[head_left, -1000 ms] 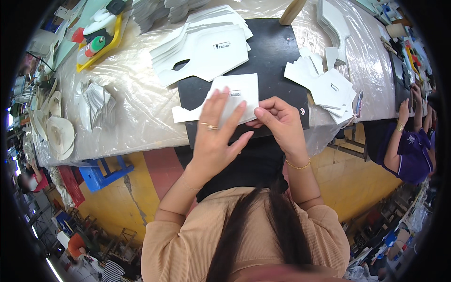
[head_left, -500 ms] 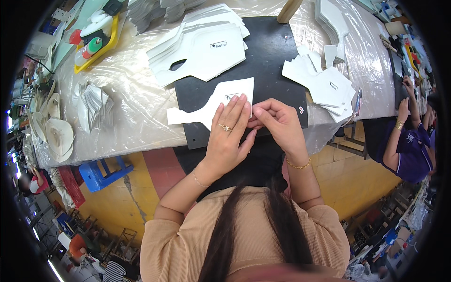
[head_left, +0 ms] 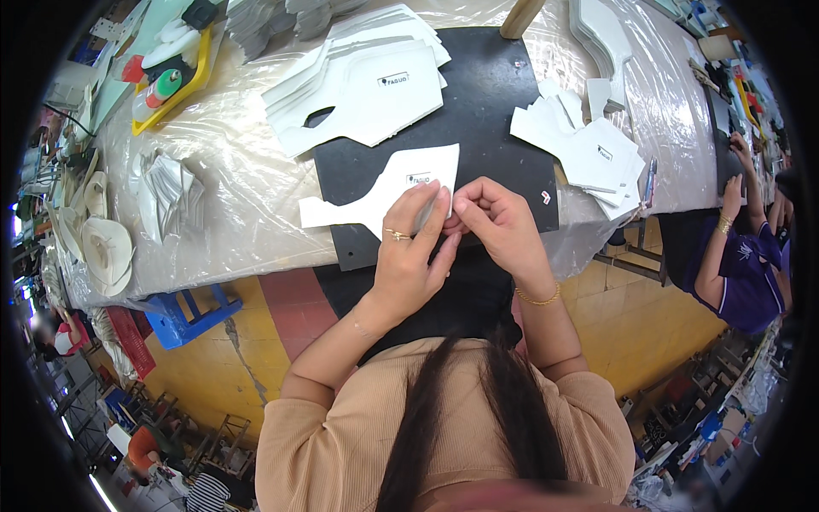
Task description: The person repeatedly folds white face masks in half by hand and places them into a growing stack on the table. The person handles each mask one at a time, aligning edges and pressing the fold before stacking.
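Lying outstretched in the head view, the left hand [head_left: 411, 237] covers part of a white cutout [head_left: 394, 184] on a black board [head_left: 486, 111], beneath its boxed print [head_left: 419, 179] (dark lettering). The right hand [head_left: 509, 227] bunches its fingers at the edge, grip unclear. A larger stack [head_left: 363, 111] carries similar lettering.

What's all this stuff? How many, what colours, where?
worktable: one, pale, centre
board: one, black, on worktable
cut piece: one, white, on board
stacked pieces: several, white and grey, around board
tray: one, yellow, upper left
bottle: one, green-capped, at tray
wooden handle: one, brown, board's far edge
plastic stool: one, blue, floor left
co-workers: several, one purple-shirted, right
edge clutter: uncountable, mixed colours, around rim
left hand: one, bare, on cut piece
right hand: one, bare, cut piece's right edge
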Tool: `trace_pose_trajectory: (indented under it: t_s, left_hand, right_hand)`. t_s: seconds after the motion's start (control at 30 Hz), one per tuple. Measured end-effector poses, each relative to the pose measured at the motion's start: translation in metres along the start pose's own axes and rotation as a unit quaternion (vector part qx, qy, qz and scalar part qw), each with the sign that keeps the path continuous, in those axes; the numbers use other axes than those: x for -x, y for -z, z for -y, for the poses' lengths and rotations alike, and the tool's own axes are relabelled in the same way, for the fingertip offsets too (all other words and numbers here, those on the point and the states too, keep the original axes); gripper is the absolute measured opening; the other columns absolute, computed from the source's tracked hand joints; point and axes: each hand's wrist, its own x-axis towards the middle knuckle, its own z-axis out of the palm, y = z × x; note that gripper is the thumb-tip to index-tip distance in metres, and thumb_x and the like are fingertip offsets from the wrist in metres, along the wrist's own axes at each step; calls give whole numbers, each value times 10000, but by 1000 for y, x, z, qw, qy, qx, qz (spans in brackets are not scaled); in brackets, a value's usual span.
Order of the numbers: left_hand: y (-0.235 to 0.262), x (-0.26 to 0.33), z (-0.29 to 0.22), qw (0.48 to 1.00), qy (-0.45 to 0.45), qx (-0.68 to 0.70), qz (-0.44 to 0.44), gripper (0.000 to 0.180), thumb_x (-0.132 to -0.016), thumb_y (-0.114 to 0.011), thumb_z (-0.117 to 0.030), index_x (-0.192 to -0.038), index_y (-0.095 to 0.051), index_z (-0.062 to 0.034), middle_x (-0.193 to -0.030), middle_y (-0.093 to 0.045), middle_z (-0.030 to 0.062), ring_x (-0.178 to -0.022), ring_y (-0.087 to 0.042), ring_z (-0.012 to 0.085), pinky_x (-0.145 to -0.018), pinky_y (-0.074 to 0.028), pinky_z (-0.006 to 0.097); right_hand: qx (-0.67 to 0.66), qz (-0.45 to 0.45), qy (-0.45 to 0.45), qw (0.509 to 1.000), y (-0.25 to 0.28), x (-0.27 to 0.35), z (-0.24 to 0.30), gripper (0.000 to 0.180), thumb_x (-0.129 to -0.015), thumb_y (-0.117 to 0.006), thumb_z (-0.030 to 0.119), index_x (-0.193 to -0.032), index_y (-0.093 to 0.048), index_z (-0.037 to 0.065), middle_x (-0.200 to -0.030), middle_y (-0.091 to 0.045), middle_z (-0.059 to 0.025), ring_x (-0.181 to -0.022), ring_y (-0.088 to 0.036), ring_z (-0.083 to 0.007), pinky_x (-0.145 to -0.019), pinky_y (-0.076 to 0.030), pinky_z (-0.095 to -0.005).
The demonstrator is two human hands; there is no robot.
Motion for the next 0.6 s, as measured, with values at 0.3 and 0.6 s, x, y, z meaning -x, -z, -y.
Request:
trace_pose_trajectory:
  t_s: [0.3, 0.6]
  left_hand:
    - [35, -26, 8, 881, 245, 403, -30, 200, -974, -669, -86, -1120, -698, 48, -1111, -669, 79, -1009, -619, 117, -897, -486, 262]
    - [35, -30, 0, 875, 245, 415, -41, 255, -973, -654, -46, -1214, -684, 33, -1045, -639, 46, -946, -603, 95, -860, -490, 245]
  right_hand:
    - [140, -83, 171, 972, -24, -6, 11, 128, -977, -645, 66, -1066, -665, -25, -969, -687, -52, -896, -665, -115, -833, -533, -260]
    - [232, -140, 229, 935, -38, -5, 28, 101, -927, -686, 34, -1015, -705, -12, -967, -699, -77, -858, -679, -135, -779, -539, -263]
